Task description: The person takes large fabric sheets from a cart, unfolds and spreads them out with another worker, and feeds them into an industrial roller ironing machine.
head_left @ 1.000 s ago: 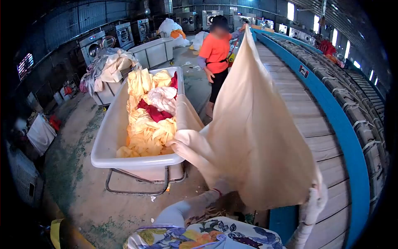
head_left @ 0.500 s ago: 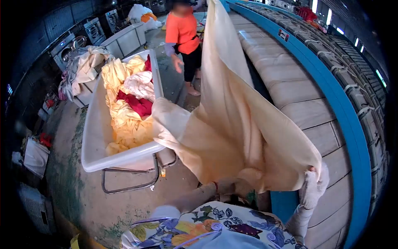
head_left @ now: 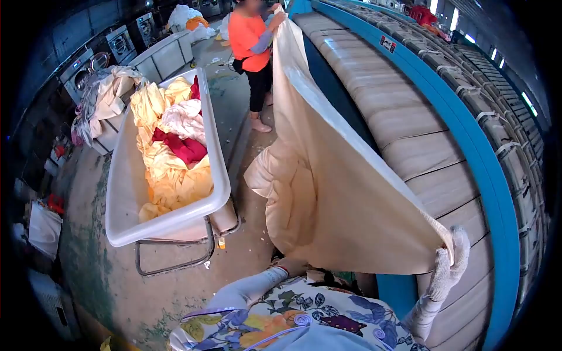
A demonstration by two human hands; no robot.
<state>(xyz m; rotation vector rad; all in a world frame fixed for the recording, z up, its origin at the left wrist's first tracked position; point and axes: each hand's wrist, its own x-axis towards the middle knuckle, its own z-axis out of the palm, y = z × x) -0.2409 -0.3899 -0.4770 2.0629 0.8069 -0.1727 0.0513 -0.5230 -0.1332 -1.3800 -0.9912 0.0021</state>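
A large beige cloth sheet (head_left: 351,216) stretches between me and a co-worker, its long edge running taut along the rollers. My right hand (head_left: 451,263), in a pale knitted glove, is closed on the near right corner of the sheet. Low against the sheet's bottom edge is my left hand (head_left: 295,267), with a red band at the wrist. Its fingers are hidden, so its grip does not show. The co-worker's raised hands (head_left: 276,19) hold the far upper end. A bunched fold of the sheet hangs at its left side.
A white wheeled tub (head_left: 213,202) holds yellow, pink and dark red cloths. The padded roller machine (head_left: 433,158) with its blue frame (head_left: 468,140) runs along my right. Washing machines (head_left: 120,45) and a laundry-piled bin (head_left: 114,99) stand at the far left.
The co-worker has turned toward the machine, both hands now on the far end. The sheet's edge has straightened, and its left flap has dropped inward. My left hand has shifted slightly left.
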